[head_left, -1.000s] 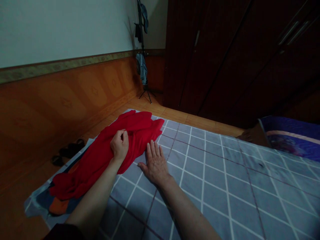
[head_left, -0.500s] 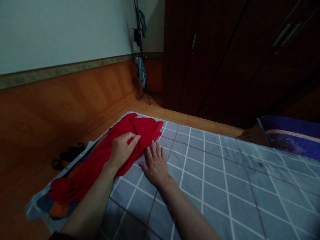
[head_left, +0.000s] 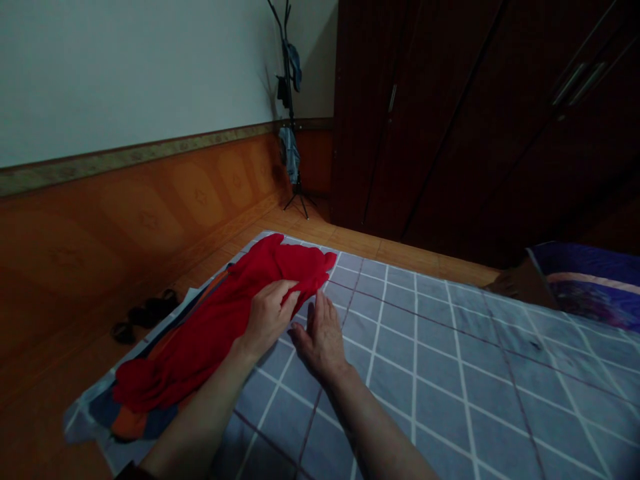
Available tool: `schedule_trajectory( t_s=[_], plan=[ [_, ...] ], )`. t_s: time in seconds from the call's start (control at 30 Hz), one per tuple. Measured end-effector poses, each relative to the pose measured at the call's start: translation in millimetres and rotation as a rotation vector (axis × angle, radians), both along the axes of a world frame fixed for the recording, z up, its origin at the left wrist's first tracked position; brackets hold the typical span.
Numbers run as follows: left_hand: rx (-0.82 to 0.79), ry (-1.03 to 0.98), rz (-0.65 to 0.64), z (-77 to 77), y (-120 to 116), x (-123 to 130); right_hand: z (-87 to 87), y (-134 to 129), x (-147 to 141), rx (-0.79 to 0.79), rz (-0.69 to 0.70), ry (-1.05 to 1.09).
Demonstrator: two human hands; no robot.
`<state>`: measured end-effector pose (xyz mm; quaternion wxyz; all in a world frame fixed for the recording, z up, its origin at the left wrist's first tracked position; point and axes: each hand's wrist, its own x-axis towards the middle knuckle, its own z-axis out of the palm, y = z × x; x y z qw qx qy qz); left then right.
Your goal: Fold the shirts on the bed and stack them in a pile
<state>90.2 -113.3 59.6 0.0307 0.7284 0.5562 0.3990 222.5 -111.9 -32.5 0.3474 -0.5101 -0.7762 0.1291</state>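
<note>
A red cloth garment (head_left: pixel 215 327) lies bunched lengthwise along the left side of the bed, on top of dark blue and orange cloth (head_left: pixel 129 423). My left hand (head_left: pixel 273 313) is over the garment's near right edge, with a bit of red fabric between thumb and forefinger. Just right of it, my right hand (head_left: pixel 323 337) rests on its side with fingers stretched out, the tips near the garment's right end. Nothing shows in the right hand. The checked grey bedsheet (head_left: pixel 440 373) spreads beneath both hands.
Dark shoes (head_left: pixel 145 313) sit on the floor left of the bed. A black coat stand (head_left: pixel 295 167) with hanging clothes stands in the far corner. Behind the bed is a dark wooden wardrobe (head_left: pixel 425 120). A purple patterned item (head_left: pixel 590 280) is at the right.
My left hand has shifted right to the garment's edge and taken fabric between its fingers. The right hand has turned onto its side, its fingers closer together. The view has tilted up slightly.
</note>
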Motion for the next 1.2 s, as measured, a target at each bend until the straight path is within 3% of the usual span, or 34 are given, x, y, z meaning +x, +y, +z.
schedule_trajectory(
  t_s=[0.1, 0.17, 0.2, 0.23, 0.37, 0.43, 0.53, 0.63, 0.83, 0.93, 1.03, 1.1, 1.2],
  plan=[
    [-0.252, 0.000, -0.232, 24.5, -18, 8, 4.7, 2, 4, 0.041, 0.017, 0.135],
    [-0.458, 0.030, -0.453, 32.5, -22, 8, 6.8, 3, 7, 0.039, 0.027, 0.191],
    [-0.493, 0.030, -0.491, 32.6, -21, 5, 6.9, 3, 8, 0.025, 0.027, 0.208],
    [-0.465, 0.022, -0.455, 30.0, -17, 1, 6.5, 4, 9, 0.002, 0.021, 0.218],
    [-0.075, 0.130, 0.003, 0.9, 10, -19, 1.2, 6, 9, -0.070, 0.001, 0.185],
    [-0.031, 0.273, 0.114, -15.1, 21, -25, -1.4, 6, 10, -0.070, 0.004, 0.185],
    [-0.091, 0.455, 0.193, -29.4, 26, -25, -4.0, 6, 10, -0.064, 0.007, 0.238],
    [-0.127, 0.577, 0.235, -34.3, 23, -19, -5.5, 7, 11, -0.072, 0.010, 0.253],
    [-0.149, 0.672, 0.251, -41.5, 20, -8, -4.3, 8, 11, -0.082, 0.023, 0.177],
    [-0.166, 0.591, 0.223, -44.4, 21, -9, -3.0, 8, 11, -0.080, 0.016, 0.157],
    [-0.127, 0.324, 0.204, -39.4, 24, -13, -2.9, 7, 11, -0.086, 0.019, 0.189],
    [-0.052, 0.064, 0.172, -27.7, 24, -18, -4.0, 7, 11, -0.089, 0.018, 0.237],
    [0.056, -0.350, 0.116, 1.3, 17, -27, -8.0, 8, 12, -0.096, 0.008, 0.341]
  ],
)
